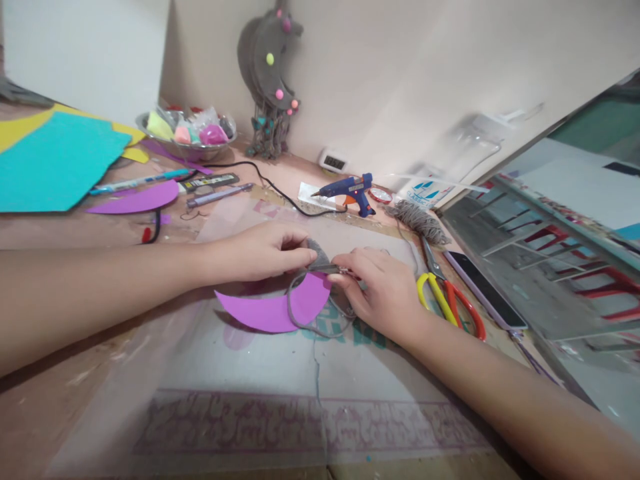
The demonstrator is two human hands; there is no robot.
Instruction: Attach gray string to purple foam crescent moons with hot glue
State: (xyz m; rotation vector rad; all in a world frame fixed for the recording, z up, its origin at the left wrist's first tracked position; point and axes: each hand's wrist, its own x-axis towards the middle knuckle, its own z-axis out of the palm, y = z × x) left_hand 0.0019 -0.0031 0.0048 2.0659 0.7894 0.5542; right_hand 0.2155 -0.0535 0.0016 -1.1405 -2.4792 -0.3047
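A purple crescent-shaped foam piece [273,308] lies on a plastic mat [250,373] in front of me. Grey cord [320,257] wraps its upper tip and loops loose below it. My left hand [260,252] pinches the cord-wrapped tip, fingers closed. My right hand [383,290] is closed on the cord beside the tip, pressing it against the foam.
Scissors [445,297] with yellow and red handles and a phone [483,288] lie to the right. Behind are a blue glue gun [350,189] with its black cable, a hank of grey cord [417,220], another purple crescent [137,199], pens, teal foam sheets [50,163] and a bowl of pompoms [190,133].
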